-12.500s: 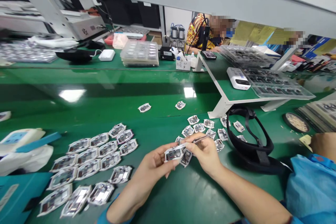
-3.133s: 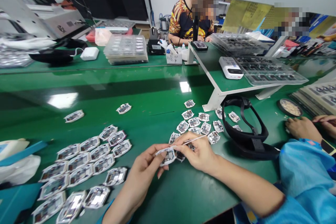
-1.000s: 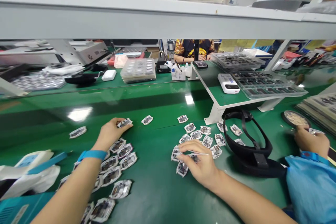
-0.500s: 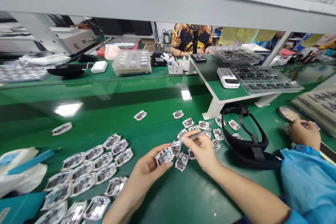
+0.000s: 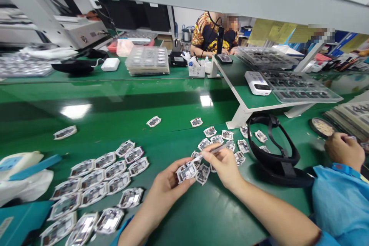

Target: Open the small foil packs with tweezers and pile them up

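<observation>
My left hand (image 5: 167, 184) pinches a small white-framed circuit part (image 5: 186, 171) just above the green bench. My right hand (image 5: 226, 166) grips metal tweezers (image 5: 215, 149) whose tips point left at that part. A second part (image 5: 203, 173) lies right beside my fingers. Several more of the same parts (image 5: 227, 140) are scattered just beyond my right hand. To the left, rows of the same parts (image 5: 106, 171) lie on the bench.
A black head strap (image 5: 273, 153) lies right of my hands under a white raised shelf (image 5: 248, 103) carrying trays and a white device (image 5: 257, 82). A co-worker's hand (image 5: 344, 150) and blue sleeve sit at the right. Another person sits across the green conveyor belt (image 5: 115, 100). A white device with blue tape (image 5: 23, 167) lies left.
One second ago my left hand reached far left to a part on the bench; it has come back with a part held in front of me, and my right hand lifted the tweezers to it.
</observation>
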`<action>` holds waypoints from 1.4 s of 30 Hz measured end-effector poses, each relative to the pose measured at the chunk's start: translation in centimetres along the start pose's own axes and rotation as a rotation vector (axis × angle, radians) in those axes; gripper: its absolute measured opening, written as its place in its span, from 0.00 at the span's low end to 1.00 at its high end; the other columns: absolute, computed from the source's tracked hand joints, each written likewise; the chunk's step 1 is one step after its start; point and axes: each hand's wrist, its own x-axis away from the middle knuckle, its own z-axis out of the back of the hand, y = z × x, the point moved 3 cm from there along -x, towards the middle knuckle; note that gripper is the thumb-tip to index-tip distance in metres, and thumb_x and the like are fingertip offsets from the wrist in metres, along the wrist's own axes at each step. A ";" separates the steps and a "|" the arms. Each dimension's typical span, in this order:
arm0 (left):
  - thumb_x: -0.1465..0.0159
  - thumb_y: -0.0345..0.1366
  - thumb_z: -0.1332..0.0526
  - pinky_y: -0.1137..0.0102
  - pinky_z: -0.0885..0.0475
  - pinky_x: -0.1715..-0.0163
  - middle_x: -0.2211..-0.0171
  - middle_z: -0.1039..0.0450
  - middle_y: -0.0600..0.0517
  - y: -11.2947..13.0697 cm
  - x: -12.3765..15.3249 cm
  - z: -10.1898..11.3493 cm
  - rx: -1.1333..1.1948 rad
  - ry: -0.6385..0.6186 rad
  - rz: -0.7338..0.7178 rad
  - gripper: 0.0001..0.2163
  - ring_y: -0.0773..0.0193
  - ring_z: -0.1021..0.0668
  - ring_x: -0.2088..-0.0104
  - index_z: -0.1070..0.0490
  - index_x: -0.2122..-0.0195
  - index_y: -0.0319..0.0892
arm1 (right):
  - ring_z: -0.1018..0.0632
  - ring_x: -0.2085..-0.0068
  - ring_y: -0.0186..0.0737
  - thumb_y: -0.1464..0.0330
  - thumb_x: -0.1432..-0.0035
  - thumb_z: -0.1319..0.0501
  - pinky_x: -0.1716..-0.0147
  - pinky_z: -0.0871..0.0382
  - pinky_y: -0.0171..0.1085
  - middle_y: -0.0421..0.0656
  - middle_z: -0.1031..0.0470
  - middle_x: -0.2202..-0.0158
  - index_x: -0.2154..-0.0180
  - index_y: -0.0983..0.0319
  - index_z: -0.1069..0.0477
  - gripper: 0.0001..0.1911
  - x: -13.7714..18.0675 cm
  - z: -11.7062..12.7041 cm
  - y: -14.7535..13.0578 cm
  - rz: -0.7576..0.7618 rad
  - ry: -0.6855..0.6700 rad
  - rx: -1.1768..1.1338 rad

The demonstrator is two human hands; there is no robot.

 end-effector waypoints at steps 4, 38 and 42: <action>0.46 0.37 0.31 0.69 0.31 0.56 0.60 0.22 0.51 -0.3 -0.1 0.1 0.014 0.035 -0.011 0.19 0.61 0.24 0.60 0.29 0.53 0.42 | 0.20 0.65 0.40 0.69 0.45 0.34 0.62 0.27 0.39 0.42 0.20 0.69 0.68 0.60 0.24 0.01 0.8 -0.2 -0.9 0.254 -0.048 0.159; 0.41 0.45 0.38 0.72 0.39 0.75 0.77 0.30 0.53 -0.3 0.3 -0.2 0.037 0.081 0.032 0.19 0.66 0.32 0.75 0.24 0.54 0.38 | 0.24 0.72 0.36 0.60 0.45 0.35 0.71 0.31 0.34 0.39 0.25 0.74 0.69 0.62 0.27 0.11 0.1 -0.2 0.0 -0.012 -0.197 0.126; 0.41 0.45 0.38 0.72 0.41 0.75 0.77 0.30 0.53 -0.2 0.3 -0.3 0.067 0.067 0.037 0.19 0.66 0.34 0.76 0.24 0.54 0.38 | 0.23 0.70 0.37 0.62 0.45 0.34 0.69 0.29 0.35 0.40 0.23 0.73 0.69 0.61 0.27 0.09 0.3 -0.2 -0.2 0.035 -0.136 0.118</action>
